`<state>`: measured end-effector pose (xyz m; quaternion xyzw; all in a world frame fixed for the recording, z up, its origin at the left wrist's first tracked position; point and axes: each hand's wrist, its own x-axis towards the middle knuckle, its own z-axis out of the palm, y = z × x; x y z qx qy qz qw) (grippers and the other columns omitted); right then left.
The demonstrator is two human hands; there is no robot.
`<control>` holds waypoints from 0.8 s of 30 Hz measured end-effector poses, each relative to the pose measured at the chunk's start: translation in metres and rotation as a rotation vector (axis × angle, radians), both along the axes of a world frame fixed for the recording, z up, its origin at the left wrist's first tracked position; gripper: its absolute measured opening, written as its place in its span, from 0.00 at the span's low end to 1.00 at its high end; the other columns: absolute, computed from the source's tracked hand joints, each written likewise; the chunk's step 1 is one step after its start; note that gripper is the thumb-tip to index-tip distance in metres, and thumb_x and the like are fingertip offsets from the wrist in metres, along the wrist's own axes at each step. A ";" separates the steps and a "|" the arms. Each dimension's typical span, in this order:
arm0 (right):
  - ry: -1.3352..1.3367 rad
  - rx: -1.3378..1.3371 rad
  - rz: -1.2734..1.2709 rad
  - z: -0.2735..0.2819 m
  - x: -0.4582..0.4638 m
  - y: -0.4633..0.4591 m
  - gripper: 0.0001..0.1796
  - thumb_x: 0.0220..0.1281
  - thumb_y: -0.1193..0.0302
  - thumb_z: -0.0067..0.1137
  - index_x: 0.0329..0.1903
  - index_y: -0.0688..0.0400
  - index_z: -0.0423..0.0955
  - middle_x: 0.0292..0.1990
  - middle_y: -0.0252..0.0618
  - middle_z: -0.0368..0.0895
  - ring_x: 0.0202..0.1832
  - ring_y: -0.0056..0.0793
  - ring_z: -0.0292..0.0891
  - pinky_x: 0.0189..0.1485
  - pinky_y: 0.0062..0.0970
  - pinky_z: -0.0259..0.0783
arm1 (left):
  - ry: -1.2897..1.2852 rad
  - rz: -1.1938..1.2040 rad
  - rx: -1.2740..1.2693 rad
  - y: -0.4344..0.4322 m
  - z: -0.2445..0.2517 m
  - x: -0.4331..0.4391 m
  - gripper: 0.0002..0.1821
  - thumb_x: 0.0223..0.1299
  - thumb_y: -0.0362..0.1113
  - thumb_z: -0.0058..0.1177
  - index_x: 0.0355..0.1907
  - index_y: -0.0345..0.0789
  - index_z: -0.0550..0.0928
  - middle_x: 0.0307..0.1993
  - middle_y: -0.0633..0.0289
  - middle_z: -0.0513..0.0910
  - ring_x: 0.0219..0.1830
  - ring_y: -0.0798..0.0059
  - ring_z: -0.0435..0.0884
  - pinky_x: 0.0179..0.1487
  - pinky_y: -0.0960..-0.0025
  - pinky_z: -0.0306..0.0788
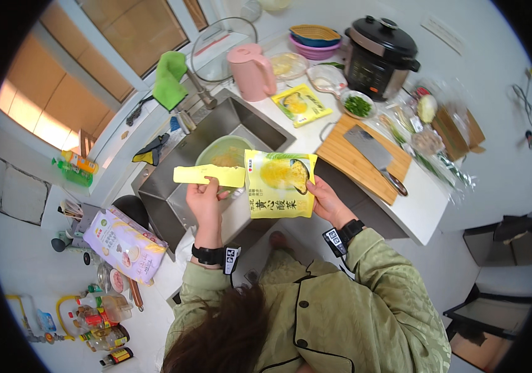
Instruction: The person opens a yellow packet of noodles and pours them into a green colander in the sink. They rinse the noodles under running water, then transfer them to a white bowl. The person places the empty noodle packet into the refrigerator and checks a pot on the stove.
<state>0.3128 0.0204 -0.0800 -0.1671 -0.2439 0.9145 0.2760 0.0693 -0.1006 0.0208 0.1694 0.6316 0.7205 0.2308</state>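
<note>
My left hand [204, 198] pinches a flat yellow plastic piece [209, 176] over the sink [154, 193]. Beside it, my right hand [327, 200] holds the right edge of a yellow printed food packet [281, 184], its front facing up at me. The two yellow items meet or nearly meet at the packet's left edge. Behind them a pale green bowl [224, 151] with something orange-brown in it sits in the sink, partly covered. A similar yellow packet [301, 105] lies on the white counter past the sink.
A cleaver [369, 148] lies on a wooden cutting board [340, 144] at right. Behind stand a pink kettle [249, 72], a bowl of chopped greens [358, 106] and an electric pressure cooker [380, 58]. A purple bag [126, 247] and several bottles [107, 338] occupy the left counter.
</note>
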 end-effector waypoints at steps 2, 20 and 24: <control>-0.005 -0.013 -0.054 -0.002 0.030 -0.009 0.16 0.66 0.67 0.49 0.54 0.59 0.64 0.49 0.37 0.75 0.50 0.27 0.74 0.51 0.29 0.73 | 0.000 0.001 0.034 -0.008 0.006 0.029 0.10 0.55 0.25 0.52 0.41 0.33 0.74 0.29 0.65 0.79 0.25 0.83 0.77 0.23 0.80 0.76; -0.720 1.457 -0.304 0.078 -0.137 0.049 0.16 0.49 0.67 0.62 0.41 0.58 0.71 0.33 0.51 0.79 0.39 0.52 0.75 0.41 0.42 0.70 | -0.187 0.285 0.288 -0.102 -0.010 0.019 0.11 0.67 0.33 0.39 0.49 0.33 0.71 0.44 0.56 0.79 0.39 0.71 0.83 0.40 0.73 0.80; -0.982 1.612 -0.117 0.054 -0.151 0.057 0.13 0.51 0.64 0.60 0.37 0.56 0.72 0.30 0.49 0.79 0.36 0.52 0.75 0.38 0.45 0.70 | -0.261 0.320 0.188 -0.113 -0.030 -0.002 0.11 0.67 0.36 0.43 0.47 0.34 0.74 0.42 0.60 0.80 0.37 0.76 0.82 0.37 0.75 0.79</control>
